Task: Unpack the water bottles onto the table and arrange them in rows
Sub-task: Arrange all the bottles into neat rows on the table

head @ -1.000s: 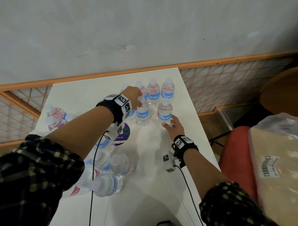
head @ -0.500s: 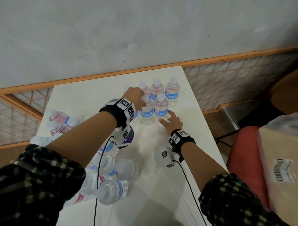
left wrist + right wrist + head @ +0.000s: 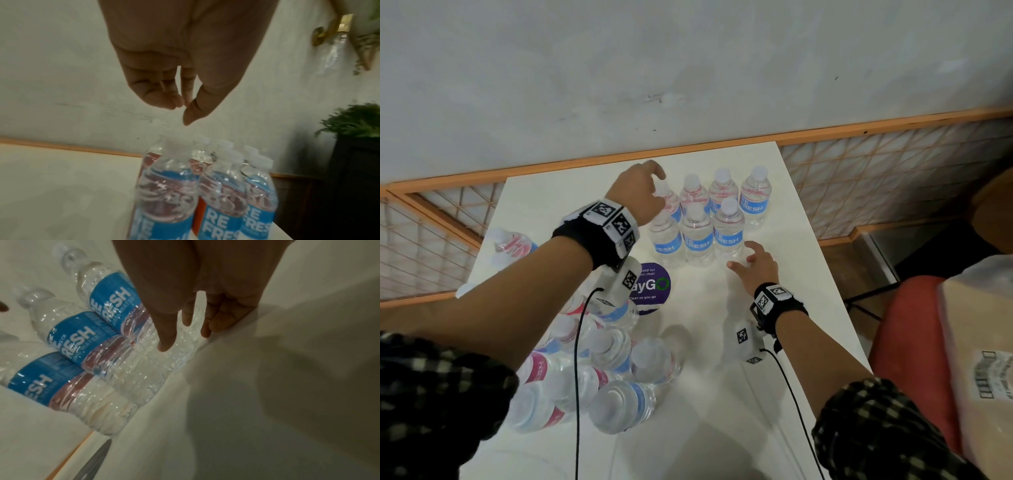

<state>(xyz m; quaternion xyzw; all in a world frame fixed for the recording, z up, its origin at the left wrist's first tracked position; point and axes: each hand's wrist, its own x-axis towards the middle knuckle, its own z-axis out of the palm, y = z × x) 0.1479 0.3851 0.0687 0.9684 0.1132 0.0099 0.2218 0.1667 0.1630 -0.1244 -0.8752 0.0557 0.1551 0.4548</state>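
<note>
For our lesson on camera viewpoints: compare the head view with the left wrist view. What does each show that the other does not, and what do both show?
Only the head view shows the right hand, the pile of lying bottles and the purple sticker. Only the left wrist view shows the left hand's loosely curled fingers holding nothing, and a green plant. Both show the standing bottles on the white table.

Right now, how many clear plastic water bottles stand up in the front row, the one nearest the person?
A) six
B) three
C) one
B: three upright clear plastic water bottles with blue labels stand side by side in the near row, just beyond the right hand.
</note>
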